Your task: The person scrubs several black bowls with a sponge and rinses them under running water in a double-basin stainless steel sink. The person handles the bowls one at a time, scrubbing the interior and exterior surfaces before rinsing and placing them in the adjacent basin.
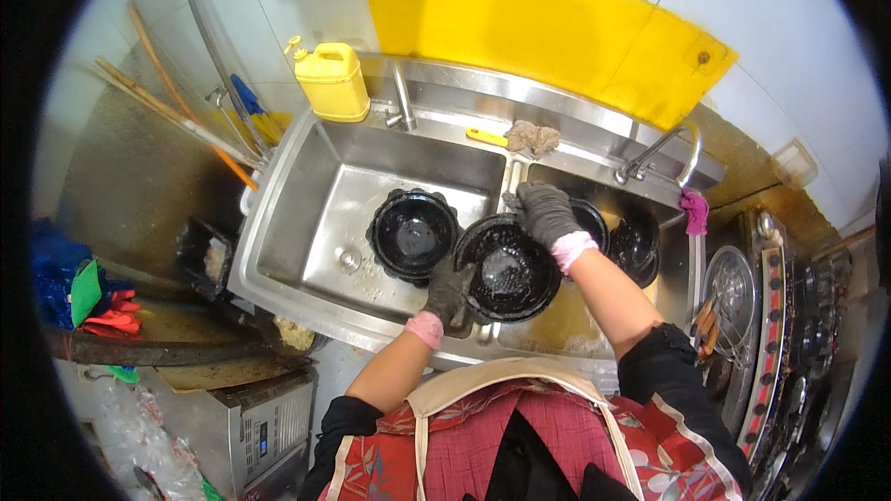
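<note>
My left hand (pixel 447 290), in a dark glove with a pink cuff, grips the left rim of a black bowl (pixel 507 268). The bowl is wet, with its open side up, and is held over the divider between two steel sink basins. My right hand (pixel 546 212), gloved the same way, is curled at the bowl's upper right rim. A small grey scrubber or cloth (pixel 513 202) shows at its fingertips; its exact kind is unclear. Stacked black bowls with scalloped rims (pixel 414 233) stand in the left basin, just left of the held bowl.
More black bowls (pixel 635 240) sit in murky water in the right basin (pixel 557 327). Behind are a yellow pump jug (pixel 333 83), two faucets (pixel 402 97) (pixel 651 156), and a yellow-handled tool (pixel 487 136) beside a brown rag (pixel 532 139). A stove (pixel 762 334) stands right.
</note>
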`<state>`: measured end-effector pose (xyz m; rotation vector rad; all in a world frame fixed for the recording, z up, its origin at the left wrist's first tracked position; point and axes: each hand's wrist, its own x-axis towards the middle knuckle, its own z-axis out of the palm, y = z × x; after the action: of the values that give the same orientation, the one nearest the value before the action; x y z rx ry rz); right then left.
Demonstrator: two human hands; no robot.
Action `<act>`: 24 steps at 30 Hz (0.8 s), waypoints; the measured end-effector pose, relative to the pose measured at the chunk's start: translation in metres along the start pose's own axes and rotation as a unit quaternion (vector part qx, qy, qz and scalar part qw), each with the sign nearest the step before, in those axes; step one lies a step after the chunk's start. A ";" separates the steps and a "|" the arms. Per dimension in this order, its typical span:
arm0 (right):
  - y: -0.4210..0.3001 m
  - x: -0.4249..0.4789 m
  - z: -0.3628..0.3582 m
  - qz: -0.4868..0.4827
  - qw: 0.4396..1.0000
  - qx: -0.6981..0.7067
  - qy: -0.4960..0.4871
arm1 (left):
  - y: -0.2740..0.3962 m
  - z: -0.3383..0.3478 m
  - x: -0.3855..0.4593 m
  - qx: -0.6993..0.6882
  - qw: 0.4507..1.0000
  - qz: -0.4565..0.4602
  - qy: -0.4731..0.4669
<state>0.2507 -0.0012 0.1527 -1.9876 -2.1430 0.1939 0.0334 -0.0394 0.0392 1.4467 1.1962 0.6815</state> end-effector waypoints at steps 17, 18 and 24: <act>-0.062 -0.086 0.013 -0.071 0.981 -0.003 -0.183 | 0.012 -0.025 0.047 0.116 0.988 0.073 -0.065; -0.051 -0.093 0.040 -0.085 0.985 -0.021 -0.151 | 0.039 -0.031 0.040 0.077 0.991 0.015 -0.112; -0.031 -0.058 0.000 -0.047 0.990 0.053 -0.120 | 0.036 -0.055 0.020 -0.061 0.955 -0.105 -0.269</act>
<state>0.2242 -0.0616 0.1565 -1.8838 -2.3094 0.5454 0.0017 0.0031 0.0831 1.2678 0.8442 0.1854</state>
